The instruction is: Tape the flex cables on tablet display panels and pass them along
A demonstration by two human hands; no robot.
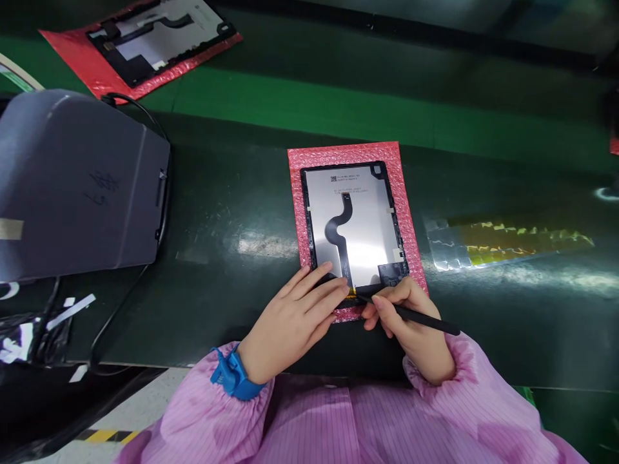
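A tablet-like display panel (370, 238) lies back side up on a red bubble-wrap sheet (405, 206). A dark flex cable (333, 232) curves down its silver back to a small amber strip (351, 293) at the near edge. My left hand (294, 316) rests flat over the panel's lower left corner, fingers stretched out, fingertips beside the cable's lower end; it wears a blue wrist strap (236, 376). My right hand (409, 322) pinches a thin black pen-like tool (425, 319), its tip at or near the amber strip.
A grey plastic casing (82, 187) with cables stands at the left. At the top left, a second panel (164, 42) lies on red wrap (72, 58). Clear film with amber strips (507, 241) lies at the right. White scraps (19, 345) are at the lower left.
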